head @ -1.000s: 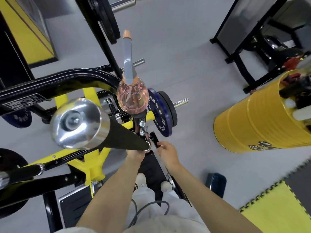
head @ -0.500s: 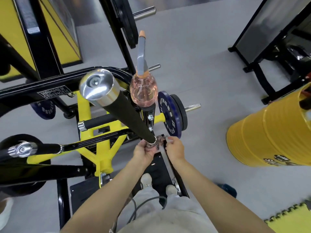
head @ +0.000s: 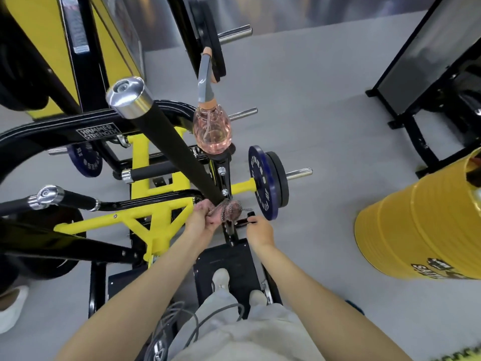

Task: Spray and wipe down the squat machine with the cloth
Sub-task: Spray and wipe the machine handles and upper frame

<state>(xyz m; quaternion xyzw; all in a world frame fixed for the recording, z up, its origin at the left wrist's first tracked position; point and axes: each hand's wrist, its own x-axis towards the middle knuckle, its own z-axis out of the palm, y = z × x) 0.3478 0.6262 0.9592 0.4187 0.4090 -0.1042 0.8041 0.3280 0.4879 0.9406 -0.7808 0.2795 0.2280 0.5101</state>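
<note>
The yellow and black squat machine [head: 156, 217] fills the left and middle of the head view. Its long black handle [head: 177, 152] with a chrome end cap slants up from its base towards me. My left hand [head: 201, 220] grips a striped grey-pink cloth [head: 229, 211] wrapped around the base of that handle. My right hand [head: 260, 230] is just to the right, its fingers curled on a small black lever [head: 250, 217] of the machine. A pink spray bottle [head: 212, 134] with a grey and orange head stands upright on a black post behind the cloth.
My feet stand on the black footplate [head: 226, 259]. A blue weight plate [head: 263, 182] sits on a yellow peg to the right. A yellow drum [head: 421, 230] stands at the right, and black frames [head: 416, 82] lie beyond it. Another person's white shoe [head: 10, 308] shows at the left edge.
The cloth now shows bunched around the handle's base in my left hand. My right hand has shifted right, away from the left hand, onto the lever. The camera has tilted up and away from the handle.
</note>
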